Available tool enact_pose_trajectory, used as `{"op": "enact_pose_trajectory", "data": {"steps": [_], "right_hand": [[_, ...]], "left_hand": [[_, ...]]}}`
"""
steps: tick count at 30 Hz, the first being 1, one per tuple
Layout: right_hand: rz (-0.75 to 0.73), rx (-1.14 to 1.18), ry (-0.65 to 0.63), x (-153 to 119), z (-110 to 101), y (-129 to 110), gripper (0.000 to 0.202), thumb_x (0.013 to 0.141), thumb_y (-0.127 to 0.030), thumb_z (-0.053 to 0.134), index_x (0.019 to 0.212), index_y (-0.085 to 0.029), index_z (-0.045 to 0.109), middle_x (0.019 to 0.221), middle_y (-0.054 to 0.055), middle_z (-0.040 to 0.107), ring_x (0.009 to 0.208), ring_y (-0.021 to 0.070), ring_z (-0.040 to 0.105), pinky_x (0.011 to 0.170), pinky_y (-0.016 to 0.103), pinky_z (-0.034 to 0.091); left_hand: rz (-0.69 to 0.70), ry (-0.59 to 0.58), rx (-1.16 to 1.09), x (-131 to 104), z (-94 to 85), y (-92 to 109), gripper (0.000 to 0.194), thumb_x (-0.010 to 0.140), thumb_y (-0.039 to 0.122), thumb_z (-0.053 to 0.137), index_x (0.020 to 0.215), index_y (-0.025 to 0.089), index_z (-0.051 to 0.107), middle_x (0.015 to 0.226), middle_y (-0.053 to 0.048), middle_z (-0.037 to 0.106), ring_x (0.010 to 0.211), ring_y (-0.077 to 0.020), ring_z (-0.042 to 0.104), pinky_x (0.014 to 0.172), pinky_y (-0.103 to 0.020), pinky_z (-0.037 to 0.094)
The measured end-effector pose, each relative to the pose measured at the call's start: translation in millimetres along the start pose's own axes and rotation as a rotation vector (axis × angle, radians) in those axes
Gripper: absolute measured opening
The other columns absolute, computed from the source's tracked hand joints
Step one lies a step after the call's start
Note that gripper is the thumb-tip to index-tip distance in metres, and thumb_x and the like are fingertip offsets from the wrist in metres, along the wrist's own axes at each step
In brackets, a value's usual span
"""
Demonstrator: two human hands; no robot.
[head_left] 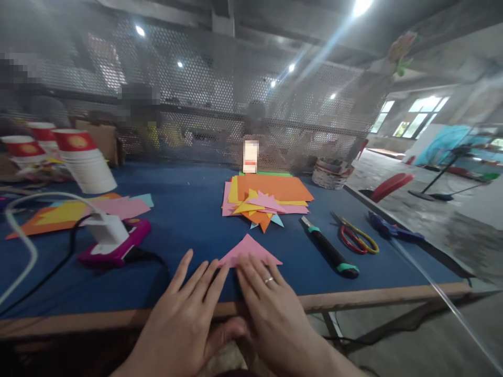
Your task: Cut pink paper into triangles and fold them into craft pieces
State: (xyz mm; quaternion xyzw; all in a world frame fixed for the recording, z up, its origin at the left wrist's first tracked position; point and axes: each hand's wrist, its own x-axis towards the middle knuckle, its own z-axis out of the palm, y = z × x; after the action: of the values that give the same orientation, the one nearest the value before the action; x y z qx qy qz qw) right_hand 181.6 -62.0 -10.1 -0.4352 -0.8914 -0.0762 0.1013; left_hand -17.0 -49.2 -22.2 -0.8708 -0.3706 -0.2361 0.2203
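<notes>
A pink sheet of paper (249, 248), folded into a triangle, lies flat on the blue tabletop (188, 220) with its peak pointing away from me. My left hand (188, 303) is spread out, its fingertips at the triangle's near left edge. On the near right edge rest the straight fingers of my right hand (267, 298), which wears a ring. Both palms face down, and the thumbs reach below the table's edge. Just beyond the triangle sit folded paper stars (259, 207) on a stack of coloured paper (275, 186).
To the right lie a black-handled cutter (332, 251), scissors (357, 238) and a blue glue gun (393, 228). On the left are a purple power strip (113, 248) with cords, coloured sheets (63, 212) and paper cups (88, 162). A basket (332, 173) stands by the mesh screen (196, 104).
</notes>
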Motion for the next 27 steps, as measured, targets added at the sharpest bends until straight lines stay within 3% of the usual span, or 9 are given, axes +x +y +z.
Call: {"op": "enact_pose_trajectory", "data": {"steps": [3,7,14,16,19,21,23,27], "right_hand": [[-0.058,0.14,-0.065,15,1,-10,0.075,0.091,-0.045,0.048,0.149,-0.006,0.022,0.154,0.014,0.023,0.142,0.0291,0.021,0.117,0.044,0.019],[-0.021,0.193,-0.027,18,6,-11,0.071,0.094,-0.05,0.039,0.147,-0.004,0.029,0.152,0.016,0.029,0.141,0.0279,0.025,0.117,0.041,0.021],[0.131,-0.013,0.156,-18,4,17,0.072,0.091,-0.059,0.041,0.137,-0.004,0.046,0.142,0.016,0.046,0.129,0.0302,0.046,0.106,0.045,0.041],[0.139,-0.066,0.19,-27,3,22,0.072,0.091,-0.059,0.041,0.135,-0.003,0.048,0.14,0.016,0.047,0.127,0.0305,0.049,0.103,0.045,0.045],[0.12,-0.131,0.203,-31,3,24,0.073,0.09,-0.059,0.043,0.133,-0.001,0.05,0.138,0.018,0.049,0.125,0.0318,0.05,0.1,0.045,0.047],[0.09,-0.179,0.189,-31,4,24,0.072,0.088,-0.055,0.047,0.132,0.001,0.05,0.138,0.021,0.048,0.124,0.0336,0.05,0.099,0.046,0.048],[0.057,-0.221,0.18,-31,6,25,0.068,0.086,-0.048,0.051,0.131,0.003,0.05,0.138,0.023,0.047,0.124,0.0352,0.05,0.098,0.046,0.049],[0.039,-0.26,0.199,-32,9,27,0.061,0.084,-0.036,0.051,0.132,0.002,0.049,0.139,0.022,0.046,0.125,0.0341,0.049,0.098,0.045,0.049]], "left_hand": [[0.019,0.017,0.014,5,0.4,2,0.07,0.095,0.057,0.029,0.127,-0.003,0.049,0.12,-0.022,0.063,0.105,-0.0343,0.064,0.109,-0.057,0.019],[0.075,0.032,0.052,5,-0.2,0,0.068,0.097,0.053,0.024,0.125,-0.006,0.045,0.114,-0.026,0.065,0.102,-0.0347,0.066,0.107,-0.057,0.021],[0.095,0.007,0.032,-1,-1.3,-6,0.07,0.097,0.055,0.025,0.127,-0.004,0.044,0.115,-0.026,0.065,0.104,-0.0329,0.065,0.107,-0.056,0.022],[0.042,0.007,0.041,1,-4.4,-3,0.07,0.096,0.057,0.027,0.129,-0.003,0.044,0.116,-0.023,0.065,0.106,-0.0339,0.064,0.107,-0.057,0.023],[-0.054,0.03,0.061,10,-7.2,11,0.072,0.093,0.058,0.034,0.134,-0.001,0.041,0.127,-0.023,0.059,0.114,-0.0369,0.058,0.107,-0.058,0.023],[-0.023,0.019,0.004,20,-3.5,26,0.075,0.092,0.06,0.037,0.136,0.0,0.038,0.136,-0.021,0.051,0.124,-0.0344,0.051,0.11,-0.054,0.021],[0.039,-0.003,-0.078,29,5.6,43,0.077,0.09,0.062,0.037,0.138,0.002,0.036,0.139,-0.018,0.05,0.127,-0.0286,0.049,0.111,-0.045,0.024],[-0.036,-0.027,-0.115,36,27.1,64,0.076,0.091,0.064,0.033,0.138,0.004,0.035,0.14,-0.017,0.048,0.132,-0.0266,0.043,0.112,-0.04,0.027]]}}
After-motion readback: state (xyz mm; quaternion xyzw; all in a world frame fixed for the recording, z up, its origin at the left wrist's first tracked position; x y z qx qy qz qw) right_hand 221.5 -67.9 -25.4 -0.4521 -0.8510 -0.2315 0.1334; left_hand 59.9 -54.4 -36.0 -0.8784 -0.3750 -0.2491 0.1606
